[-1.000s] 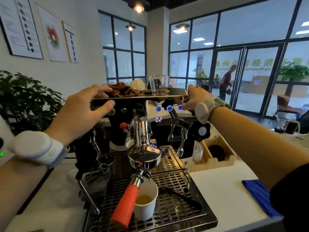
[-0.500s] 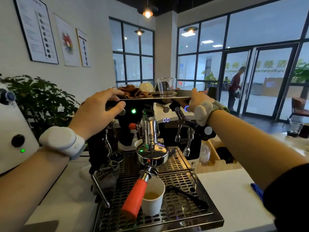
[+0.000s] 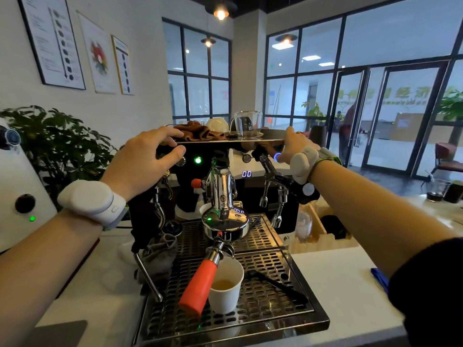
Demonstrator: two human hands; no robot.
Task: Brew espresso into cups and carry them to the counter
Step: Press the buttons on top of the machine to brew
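Paper cup [image 3: 226,286] sits on the drip tray [image 3: 265,306] of the espresso machine [image 3: 280,201], at about six o'clock from the group head [image 3: 224,221], touching or just beside the orange portafilter handle [image 3: 198,284] on its nine o'clock side. We see a shallow pool of pale brown liquid in it, well below the rim.

We judge the cup light, thin-walled and easy to crush; a squeeze near the rim would buckle it and could slop the hot liquid. We would take it low on the wall, fingers spread round the lower half, and lift straight up clear of the handle before moving toward the bench [image 3: 333,279] at three o'clock. The grate may catch the cup's base, so sliding looks unwise.

Neither grip is on the cup now. Our left hand [image 3: 140,164] curls round the machine's top edge at ten o'clock, thumb under, fingers over. Our right hand [image 3: 292,146] grasps the top edge at two o'clock, beside a lit blue button [image 3: 276,157]. The display [image 3: 246,174] reads 00.
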